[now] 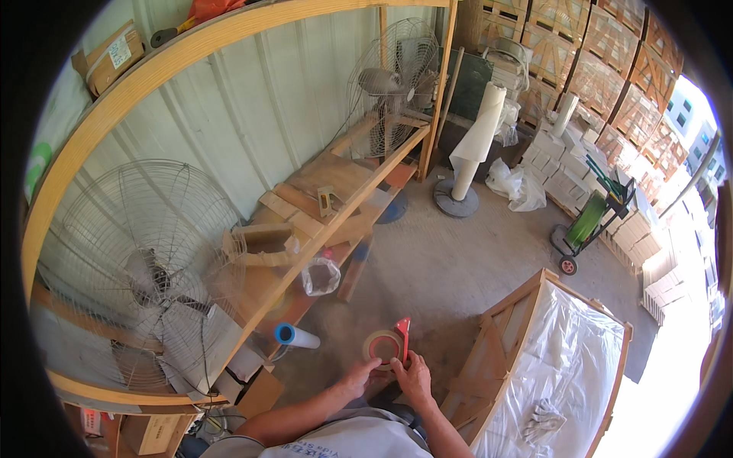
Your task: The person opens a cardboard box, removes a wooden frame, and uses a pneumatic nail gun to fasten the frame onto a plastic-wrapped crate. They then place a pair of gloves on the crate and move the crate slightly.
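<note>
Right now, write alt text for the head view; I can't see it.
A person's left fingers and right fingers hold a tan tape roll and a red tool. Ahead and left are fans and wooden shelving; at right, a plastic-covered crate.

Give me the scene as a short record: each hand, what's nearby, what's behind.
Left hand: grips the lower left of a tan tape roll
Right hand: holds a red tool upright beside it; exact tool type unclear
Right side: plastic-wrapped wooden crate, gloves on top
Left side: wooden shelf, wire-cage fan, blue-ended roll
Background: tall white roll on a round base, handcart carrying green coil
</note>
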Demonstrator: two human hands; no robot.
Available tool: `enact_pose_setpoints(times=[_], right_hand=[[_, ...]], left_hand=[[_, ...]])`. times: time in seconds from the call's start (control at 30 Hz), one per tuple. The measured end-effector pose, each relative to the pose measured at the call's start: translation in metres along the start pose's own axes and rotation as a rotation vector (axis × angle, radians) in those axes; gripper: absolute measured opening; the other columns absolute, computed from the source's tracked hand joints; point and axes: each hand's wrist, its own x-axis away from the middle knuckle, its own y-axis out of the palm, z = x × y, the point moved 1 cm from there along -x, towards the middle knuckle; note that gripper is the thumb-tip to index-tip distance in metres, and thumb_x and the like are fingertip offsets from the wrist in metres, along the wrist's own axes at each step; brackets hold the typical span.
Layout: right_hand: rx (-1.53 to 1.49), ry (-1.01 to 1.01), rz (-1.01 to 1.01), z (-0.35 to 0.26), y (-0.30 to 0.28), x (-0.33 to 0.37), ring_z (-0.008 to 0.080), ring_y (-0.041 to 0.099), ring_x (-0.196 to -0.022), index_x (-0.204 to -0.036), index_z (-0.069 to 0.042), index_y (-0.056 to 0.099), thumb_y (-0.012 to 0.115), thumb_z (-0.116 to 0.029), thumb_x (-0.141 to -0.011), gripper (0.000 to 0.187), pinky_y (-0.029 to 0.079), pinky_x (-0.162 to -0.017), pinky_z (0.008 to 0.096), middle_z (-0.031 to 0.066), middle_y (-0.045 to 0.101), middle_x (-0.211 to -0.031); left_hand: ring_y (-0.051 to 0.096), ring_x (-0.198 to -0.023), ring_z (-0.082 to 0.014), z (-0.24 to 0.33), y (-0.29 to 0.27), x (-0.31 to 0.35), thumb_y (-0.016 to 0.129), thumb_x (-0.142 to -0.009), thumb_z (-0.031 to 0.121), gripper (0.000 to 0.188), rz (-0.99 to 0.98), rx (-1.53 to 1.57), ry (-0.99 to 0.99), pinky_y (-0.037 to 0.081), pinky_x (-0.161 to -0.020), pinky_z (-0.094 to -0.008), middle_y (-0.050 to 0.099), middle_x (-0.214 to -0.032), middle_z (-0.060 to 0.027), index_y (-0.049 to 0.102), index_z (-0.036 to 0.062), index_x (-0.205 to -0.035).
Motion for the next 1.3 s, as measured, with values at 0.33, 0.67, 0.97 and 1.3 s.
enact_pose_setpoints(times=[0.33,0.67,0.97,1.3], right_hand=[[-0.129,0.46,-0.028,0.128,-0.009,-0.069,0.0181,0.068,-0.072,-0.104,0.006,0.068,0.066,-0.028,-0.087,0.037,0.054,-0.062,0.0306,0.0127,0.07,-0.083],[-0.538,1.358,0.244,0.183,0.013,0.055,0.0228,0.069,-0.071,-0.106,0.007,0.066,0.065,-0.026,-0.089,0.037,0.058,-0.062,0.0347,0.0137,0.069,-0.088],[-0.815,1.469,0.359,0.101,0.083,0.088,0.0233,0.069,-0.081,-0.117,0.004,0.061,0.062,-0.031,-0.094,0.041,0.059,-0.068,0.0351,0.0145,0.068,-0.103],[-1.212,1.377,0.732,0.065,0.184,0.148,0.0123,0.055,-0.059,-0.081,-0.005,0.064,0.063,-0.026,-0.092,0.024,0.045,-0.051,0.0269,0.001,0.057,-0.07]], left_hand=[[0.069,-0.077,-0.0308,0.163,-0.091,-0.232,0.063,-0.094,0.023,0.029,0.402,0.265,0.207,0.06,-0.067,-0.0414,0.069,-0.092,-0.0172,0.059,-0.0009,-0.11],[0.066,-0.089,-0.0333,0.349,-0.235,-0.434,0.067,-0.088,0.037,0.052,0.769,-0.294,0.47,0.056,-0.077,-0.0417,0.066,-0.108,-0.018,0.052,0.0038,-0.125],[0.064,-0.107,-0.0401,0.392,-0.306,-0.457,0.078,-0.076,0.051,0.089,0.799,-1.743,0.502,0.054,-0.092,-0.0434,0.061,-0.116,-0.0317,0.047,-0.0186,-0.122],[0.068,-0.081,-0.0344,0.248,-0.205,-0.467,0.051,-0.098,0.048,0.058,0.215,-0.951,-0.565,0.057,-0.062,-0.0427,0.065,-0.106,-0.0221,0.044,0.0016,-0.132]])
